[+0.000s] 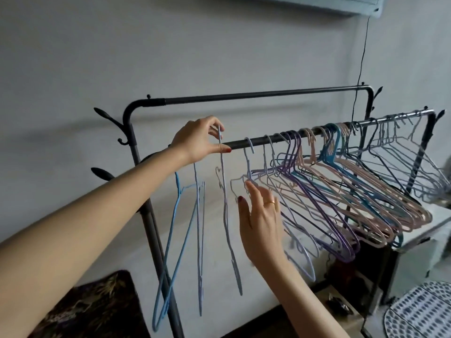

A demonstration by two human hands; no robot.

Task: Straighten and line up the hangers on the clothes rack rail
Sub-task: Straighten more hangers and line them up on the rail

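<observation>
A black clothes rack has a front rail [258, 140] with several thin wire hangers on it. My left hand [197, 140] pinches the hook of a pale lavender hanger [225, 211] at the rail's left end. Two more hangers, a blue one [172, 242] and a pale one [200, 240], dangle edge-on below that hand. My right hand [261, 215] reaches up with fingers spread, its fingertips touching the neck of a lavender hanger [249, 167] hooked on the rail. A dense row of purple, pink, teal and grey hangers [341, 181] fills the rail to the right.
The rack's higher back bar [256, 95] runs along a grey wall, with hook pegs [103, 173] on the left post. A dark patterned cushion [97, 306] lies at lower left. A white box [412, 250] and a dotted fabric [419, 311] sit at lower right.
</observation>
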